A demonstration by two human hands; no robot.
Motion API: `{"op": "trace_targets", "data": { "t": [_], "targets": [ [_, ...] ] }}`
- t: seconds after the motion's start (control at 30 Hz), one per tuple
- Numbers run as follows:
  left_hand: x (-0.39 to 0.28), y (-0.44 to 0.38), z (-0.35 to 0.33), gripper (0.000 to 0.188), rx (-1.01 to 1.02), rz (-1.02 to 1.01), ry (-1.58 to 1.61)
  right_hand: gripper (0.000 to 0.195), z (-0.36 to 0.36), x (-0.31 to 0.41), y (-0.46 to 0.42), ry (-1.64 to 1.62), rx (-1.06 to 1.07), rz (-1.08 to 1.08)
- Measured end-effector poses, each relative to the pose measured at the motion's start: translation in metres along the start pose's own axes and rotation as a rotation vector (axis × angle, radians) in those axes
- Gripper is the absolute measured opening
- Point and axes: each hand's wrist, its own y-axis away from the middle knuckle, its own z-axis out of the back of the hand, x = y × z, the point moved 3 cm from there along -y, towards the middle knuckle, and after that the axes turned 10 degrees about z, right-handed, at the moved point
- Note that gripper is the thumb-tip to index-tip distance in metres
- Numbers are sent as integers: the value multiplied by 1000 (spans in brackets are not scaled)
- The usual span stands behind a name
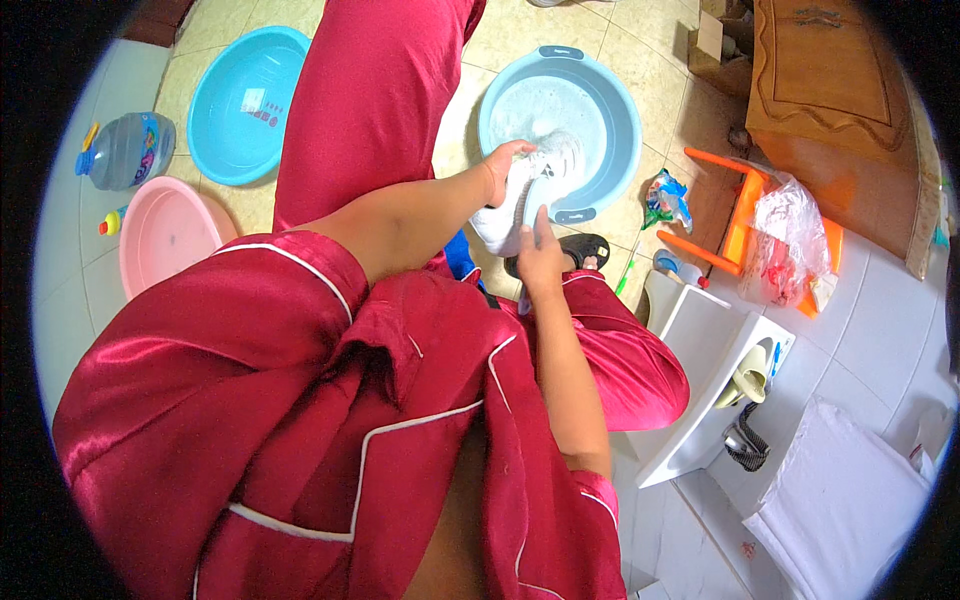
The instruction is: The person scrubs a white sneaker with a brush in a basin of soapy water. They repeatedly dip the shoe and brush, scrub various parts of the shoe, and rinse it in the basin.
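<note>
A white shoe (495, 229) is tilted over the near rim of a round blue plastic basin (628, 135). My left hand (501, 171) is shut on the shoe at its opening, with some fingers hidden. In my right hand (541, 259) is a scrubbing brush (535, 196) with a pale handle, whose bristles face the shoe's side. The handle's end sticks out below my palm. Cloudy, sudsy water (555, 94) fills the lower part of the basin, and the shoe's far end reaches over it.
Left of my leg are a turquoise basin (206, 112), a pink basin (176, 240) and a large plastic bottle (124, 154). To the right lie a crumpled packet (666, 199), an orange stool (739, 217) bearing a plastic bag (784, 240), and a white rack (697, 322) with slippers (746, 379).
</note>
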Motion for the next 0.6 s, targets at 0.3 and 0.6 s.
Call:
{"op": "trace_targets", "data": {
  "t": [0.3,0.6],
  "targets": [
    [1,-22,9,27,38,82,-93,55,-14,-11,9,-271,-105,-144],
    [17,-20,8,34,37,129,-279,50,23,-62,-55,57,-322,-170]
  ]
}}
